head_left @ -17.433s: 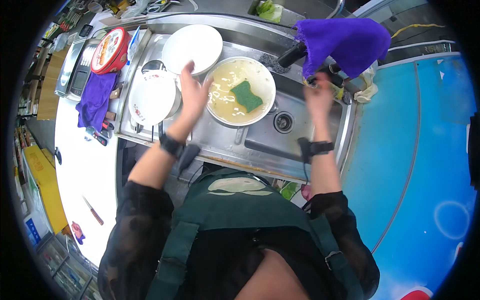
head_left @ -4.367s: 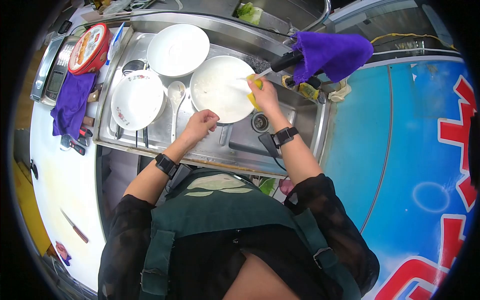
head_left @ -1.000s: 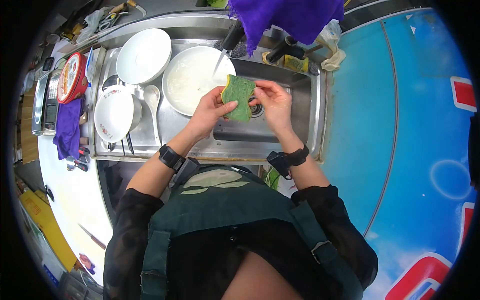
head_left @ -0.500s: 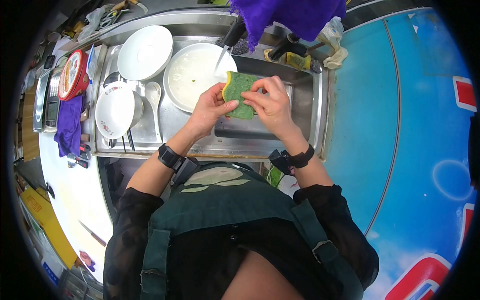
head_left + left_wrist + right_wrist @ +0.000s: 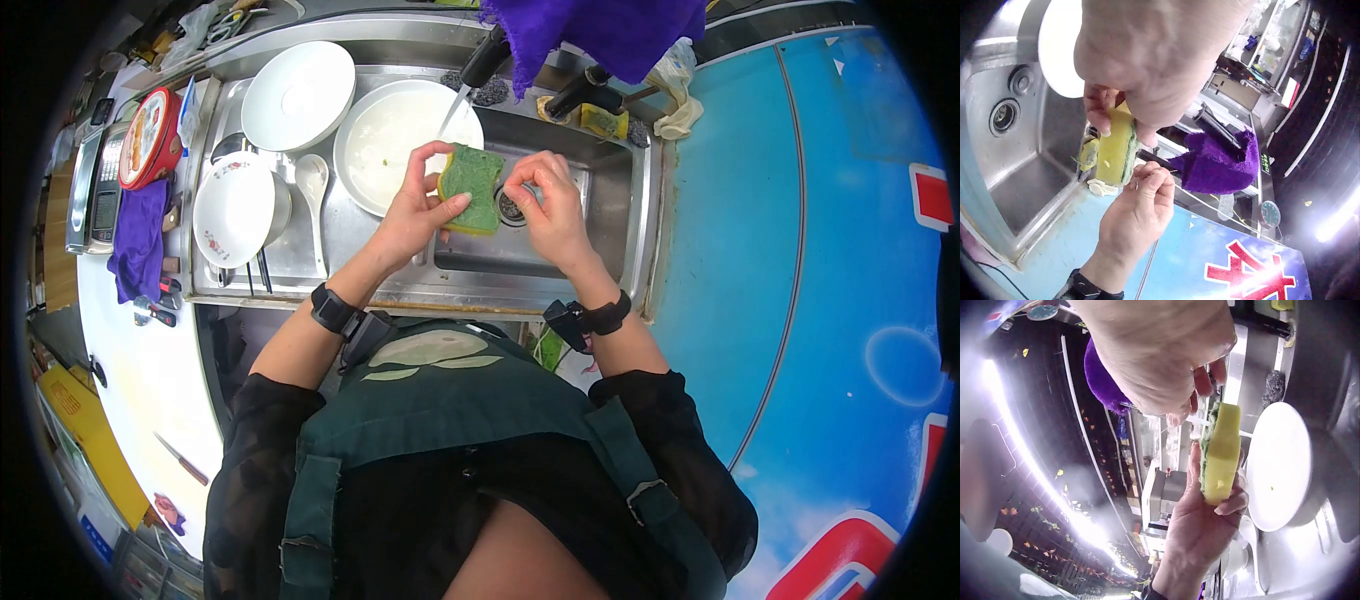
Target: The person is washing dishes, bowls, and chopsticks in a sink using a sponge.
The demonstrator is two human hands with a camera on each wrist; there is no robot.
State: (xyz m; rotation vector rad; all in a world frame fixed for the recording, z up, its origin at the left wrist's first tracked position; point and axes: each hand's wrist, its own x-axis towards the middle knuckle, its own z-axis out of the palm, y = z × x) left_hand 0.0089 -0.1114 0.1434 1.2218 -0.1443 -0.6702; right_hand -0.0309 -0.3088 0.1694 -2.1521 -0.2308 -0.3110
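My left hand (image 5: 410, 215) grips a green and yellow sponge (image 5: 474, 190) in the head view, thumb on its green side. Just right of the sponge, my right hand (image 5: 555, 215) has curled fingers with thumb and fingertips together; whether a small scrap is between them cannot be told. The left wrist view shows the sponge's yellow side (image 5: 1113, 147) and the right hand's fingertips close by it. A white bowl (image 5: 360, 185) behind the left hand holds cloudy liquid with a small green bit floating. Water runs into it from the tap (image 5: 486, 58).
Left of the bowl lie a white ladle (image 5: 314, 215), a large white plate (image 5: 300, 95) and a flowered bowl (image 5: 232, 205). A drain (image 5: 510, 207) is under the right hand. Purple cloth (image 5: 610, 35) hangs over the tap. A knife (image 5: 185, 462) lies on the left counter.
The right hand's fingers have come off the sponge's green face and moved slightly right. Several seconds ago the right hand held a sponge at the bowl; the left hand now holds one.
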